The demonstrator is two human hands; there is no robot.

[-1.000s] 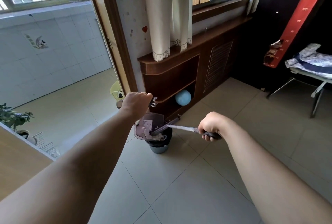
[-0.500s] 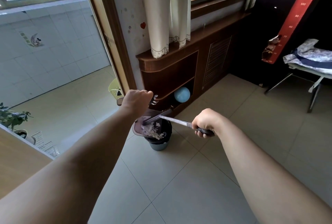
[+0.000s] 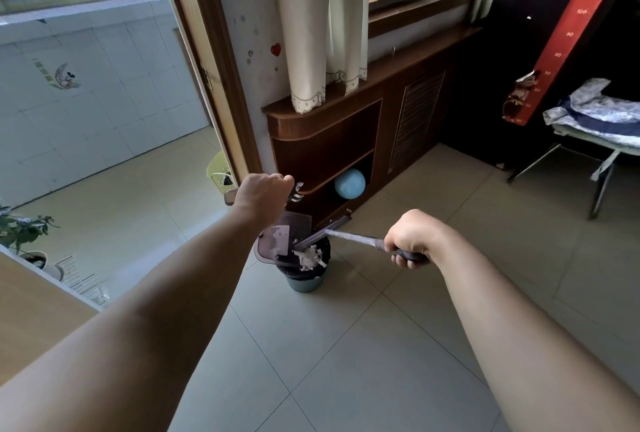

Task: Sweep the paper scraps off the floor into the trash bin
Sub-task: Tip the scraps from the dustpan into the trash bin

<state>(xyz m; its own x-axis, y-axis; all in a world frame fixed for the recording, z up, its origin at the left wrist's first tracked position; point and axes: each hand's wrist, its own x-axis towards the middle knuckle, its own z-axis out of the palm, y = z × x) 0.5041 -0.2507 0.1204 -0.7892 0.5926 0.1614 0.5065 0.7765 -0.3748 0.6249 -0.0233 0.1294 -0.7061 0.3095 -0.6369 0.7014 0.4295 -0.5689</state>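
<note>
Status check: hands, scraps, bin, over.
Left hand grips dustpan, right hand grips broom. Paper scraps at trash bin mouth, under broom head. Nothing blocking.

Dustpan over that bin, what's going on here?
A person is emptying a dustpan into the trash bin. The left hand grips the dustpan's handle, holding it tilted over the bin. The right hand grips a broom, whose head is at the white paper scraps at the bin's mouth.

I am standing in a home: curtains are hanging at twelve o'clock over a wooden cabinet sheltering a blue ball, a red height chart is showing at two o'clock, and a potted plant is sitting at nine.
</note>
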